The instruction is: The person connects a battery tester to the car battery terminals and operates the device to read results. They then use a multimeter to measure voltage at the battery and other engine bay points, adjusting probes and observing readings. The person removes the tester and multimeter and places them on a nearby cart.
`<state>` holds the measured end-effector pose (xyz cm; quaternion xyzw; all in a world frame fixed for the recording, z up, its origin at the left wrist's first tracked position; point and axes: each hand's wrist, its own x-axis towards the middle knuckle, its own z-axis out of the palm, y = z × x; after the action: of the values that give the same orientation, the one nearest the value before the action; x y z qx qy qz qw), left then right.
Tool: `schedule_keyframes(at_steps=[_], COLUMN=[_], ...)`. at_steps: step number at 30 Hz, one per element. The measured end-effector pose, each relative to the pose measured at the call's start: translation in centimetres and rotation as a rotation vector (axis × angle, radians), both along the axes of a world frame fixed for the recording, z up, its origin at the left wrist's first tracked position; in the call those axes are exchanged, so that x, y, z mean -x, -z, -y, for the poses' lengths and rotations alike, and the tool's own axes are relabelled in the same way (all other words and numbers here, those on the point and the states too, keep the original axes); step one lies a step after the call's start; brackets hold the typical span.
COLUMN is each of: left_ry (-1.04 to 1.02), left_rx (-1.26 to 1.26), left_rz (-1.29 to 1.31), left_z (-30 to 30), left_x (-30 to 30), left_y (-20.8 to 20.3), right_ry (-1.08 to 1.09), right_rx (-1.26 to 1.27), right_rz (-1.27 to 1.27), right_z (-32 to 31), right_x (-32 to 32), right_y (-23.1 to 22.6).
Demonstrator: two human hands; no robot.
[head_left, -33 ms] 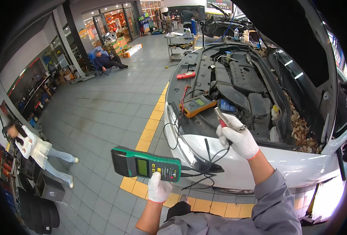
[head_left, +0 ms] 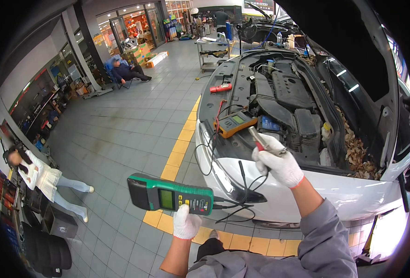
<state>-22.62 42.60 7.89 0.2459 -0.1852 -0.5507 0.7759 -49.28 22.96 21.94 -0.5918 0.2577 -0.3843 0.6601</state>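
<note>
In my gloved left hand (head_left: pixel 187 223) is a green and black battery tester (head_left: pixel 170 194) with a small screen, its buttons under my thumb. Black cables (head_left: pixel 235 204) run from its right end and hang in loops toward my other side. My gloved right hand (head_left: pixel 279 162) is closed around metal clamps (head_left: pixel 256 135), at least one with a red grip; the fingers partly hide them. Just beyond that hand, an orange multimeter (head_left: pixel 235 124) rests on the car's front edge with red and black leads. A blue-topped battery (head_left: pixel 269 123) shows in the engine bay beside it.
A white car (head_left: pixel 306 197) stands with its hood raised over the engine (head_left: pixel 292 90). A red handheld tool (head_left: pixel 221 88) lies on the front panel. Far off are a tool cart (head_left: pixel 212 53) and a seated person (head_left: pixel 128 72); another person (head_left: pixel 43 173) stands at left near stacked tires (head_left: pixel 43 250).
The tester has shifted slightly left. My right hand has moved a little left with the clamps still in it.
</note>
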Motion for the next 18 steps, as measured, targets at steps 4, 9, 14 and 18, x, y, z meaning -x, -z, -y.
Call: schedule_keyframes(at_steps=[4, 9, 14, 18], left_ry=[-0.056, -0.189, -0.188, -0.165], left_rx=[0.145, 0.303, -0.084, -0.110], left_rz=[-0.017, 0.177, 0.239, 0.244], left_z=[-3.9, -7.7, -8.0, -5.6], left_x=[-5.4, -14.0, -21.8, -28.0], left_y=[1.7, 3.0, 3.1, 2.8], right_ry=[0.176, 0.230, 0.054, -0.118], right_rx=[0.351, -0.009, 0.287, 0.423], right_rz=[-0.206, -0.373, -0.172, -0.471], right_z=[-3.4, -4.5, -8.6, -9.0], right_x=[-9.0, -20.6, -35.7, -43.7], right_y=[2.4, 5.9, 6.7, 4.6])
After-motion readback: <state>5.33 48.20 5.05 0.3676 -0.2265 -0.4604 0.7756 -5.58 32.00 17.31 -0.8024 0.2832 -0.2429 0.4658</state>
